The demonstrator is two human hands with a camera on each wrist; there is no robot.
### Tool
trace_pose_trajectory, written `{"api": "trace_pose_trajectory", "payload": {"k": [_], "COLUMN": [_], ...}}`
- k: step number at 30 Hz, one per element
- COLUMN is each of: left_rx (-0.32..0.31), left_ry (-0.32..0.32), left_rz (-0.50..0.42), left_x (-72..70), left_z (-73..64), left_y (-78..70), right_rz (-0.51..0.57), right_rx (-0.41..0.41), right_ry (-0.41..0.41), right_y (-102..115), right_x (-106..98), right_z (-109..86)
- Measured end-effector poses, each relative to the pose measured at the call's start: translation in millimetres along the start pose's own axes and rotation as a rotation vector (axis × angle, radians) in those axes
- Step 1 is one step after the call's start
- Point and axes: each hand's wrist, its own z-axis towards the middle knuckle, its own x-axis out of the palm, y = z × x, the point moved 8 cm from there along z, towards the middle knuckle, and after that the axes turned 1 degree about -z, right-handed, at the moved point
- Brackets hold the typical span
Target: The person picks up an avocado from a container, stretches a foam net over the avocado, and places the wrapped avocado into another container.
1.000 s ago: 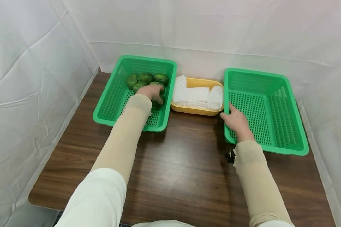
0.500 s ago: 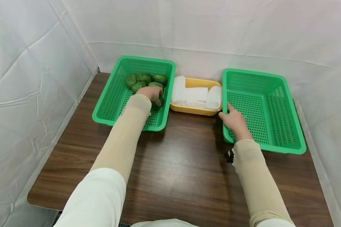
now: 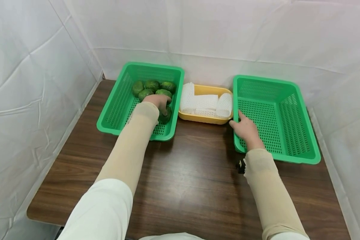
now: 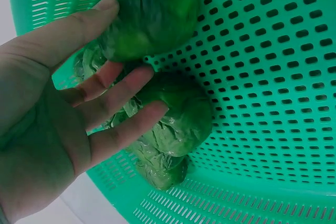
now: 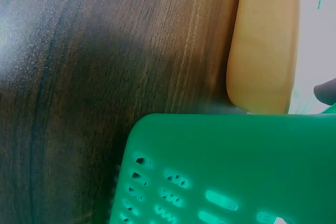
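Note:
In the head view, my left hand [image 3: 158,101] reaches into the left green basket [image 3: 108,129]. It pinches a dark green avocado [image 4: 149,19] that looks wrapped in film, seen close in the left wrist view. The thumb lies against that avocado, and the other fingers spread over a second avocado [image 4: 181,114]. Several more avocados [image 3: 151,84] lie together at the basket's far end. My right hand [image 3: 247,130] grips the left rim of the right green basket [image 3: 303,160], thumb outside and fingers inside. In the right wrist view, only a fingertip [image 5: 326,92] shows at the right edge.
Between the baskets stands a yellow oval tray [image 3: 204,118] holding white foam net sleeves [image 3: 206,101]. All of them stand on a dark wooden table [image 3: 186,176]. White cloth walls [image 3: 210,33] enclose the back and sides.
The avocado under my left hand shows more below the fingers than before. My right hand stays on its basket's rim. The whole head view has shifted slightly.

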Motion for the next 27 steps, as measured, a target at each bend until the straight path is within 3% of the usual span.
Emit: {"api": "trace_pose_trajectory", "payload": {"k": [15, 22, 27], "left_rx": [-0.016, -0.037, -0.025], "left_ry": [0.024, 0.066, 0.069], "left_rz": [0.036, 0.152, 0.135], "left_x": [1.6, 4.6, 4.7], "left_z": [1.2, 0.4, -3.4], "left_y": [0.8, 4.8, 3.8], "right_rz": [-0.008, -0.021, -0.023], "right_rx": [-0.005, -0.007, -0.005], "right_ry": [-0.008, -0.005, -0.01], "right_y": [2.6, 2.7, 1.2], "right_x": [-0.8, 0.2, 0.0], "right_z": [-1.1, -0.5, 0.3]}}
